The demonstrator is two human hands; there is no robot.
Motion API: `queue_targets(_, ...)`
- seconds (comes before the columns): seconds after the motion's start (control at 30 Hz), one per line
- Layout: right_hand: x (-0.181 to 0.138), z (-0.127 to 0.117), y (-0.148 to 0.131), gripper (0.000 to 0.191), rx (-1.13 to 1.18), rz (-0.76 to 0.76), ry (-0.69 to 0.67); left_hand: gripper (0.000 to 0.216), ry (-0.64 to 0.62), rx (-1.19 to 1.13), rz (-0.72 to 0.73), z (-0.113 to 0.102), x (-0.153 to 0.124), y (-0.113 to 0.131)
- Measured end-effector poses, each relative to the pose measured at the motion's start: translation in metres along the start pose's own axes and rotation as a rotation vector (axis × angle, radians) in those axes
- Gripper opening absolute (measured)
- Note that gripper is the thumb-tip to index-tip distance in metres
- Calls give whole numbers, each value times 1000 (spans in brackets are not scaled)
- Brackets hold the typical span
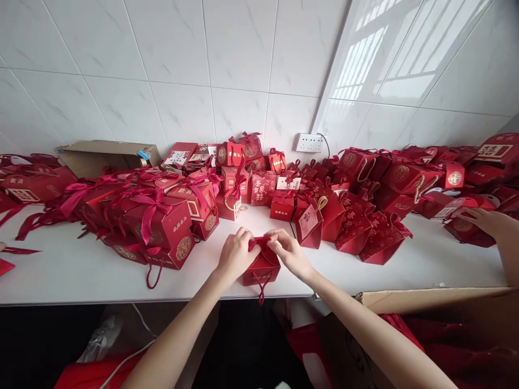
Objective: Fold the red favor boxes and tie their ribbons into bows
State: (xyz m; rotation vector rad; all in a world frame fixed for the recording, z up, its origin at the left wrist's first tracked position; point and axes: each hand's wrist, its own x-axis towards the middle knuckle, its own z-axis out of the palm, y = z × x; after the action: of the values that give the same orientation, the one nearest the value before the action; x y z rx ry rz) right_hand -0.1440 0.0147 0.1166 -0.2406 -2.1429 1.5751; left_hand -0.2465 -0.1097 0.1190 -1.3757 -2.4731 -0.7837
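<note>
A small red gift box (263, 265) sits near the front edge of the white table, with a dark red twisted cord (261, 286) hanging down its front. My left hand (239, 251) is closed at the left of the box top, thumb and fingers pinching a red ribbon (257, 241). From the right, my right hand (290, 252) pinches the ribbon too, fingertips close to those of the left. The exact shape of the ribbon between the fingers is partly hidden.
Piled at left are several red boxes with ribbon bows (156, 216). More red gift boxes (383, 237) stand at right. An open cardboard box (109, 154) and a wall socket (308, 142) are behind. Another person's hand (480, 222) touches boxes at far right; a carton (430, 298) is below.
</note>
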Motion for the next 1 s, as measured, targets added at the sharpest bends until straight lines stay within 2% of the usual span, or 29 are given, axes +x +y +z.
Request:
queue_targets(0.1, 1, -1, 0, 26, 170, 44, -42, 8, 56, -10, -64, 3, 1, 3)
queue_targets(0.27, 8, 4, 13, 31, 343, 180, 179, 8, 55, -26, -3, 11, -4, 8)
queue_targets(0.43, 7, 2, 12, 29, 414, 185, 198, 10, 87, -97, 4, 10, -6, 3)
queue_targets(0.53, 2, -8, 4, 33, 319, 164, 36, 13, 144, -156, -11, 8, -3, 0)
queue_targets(0.63, -1, -17, -4, 33, -17, 136, -192, 12, 179, -259, -83, 9, -2, -1)
queue_targets(0.7, -1, -18, -7, 31, -245, 86, -226, 12, 182, -394, -185, 13, -2, -1)
queue_targets(0.8, 1, -13, -7, 21, -410, 8, -174, 10, 242, -657, -352, 22, -6, 2)
queue_targets(0.87, 3, -8, -5, 17, -381, 11, -116, 9, 297, -791, -397, 27, -9, 3)
queue_targets(0.93, 4, -3, -2, 19, -232, 81, -20, 9, 292, -842, -403, 30, -12, 2)
queue_targets(1.0, 7, -1, 0, 23, 21, 184, 94, 9, 229, -814, -388, 29, -13, 0)
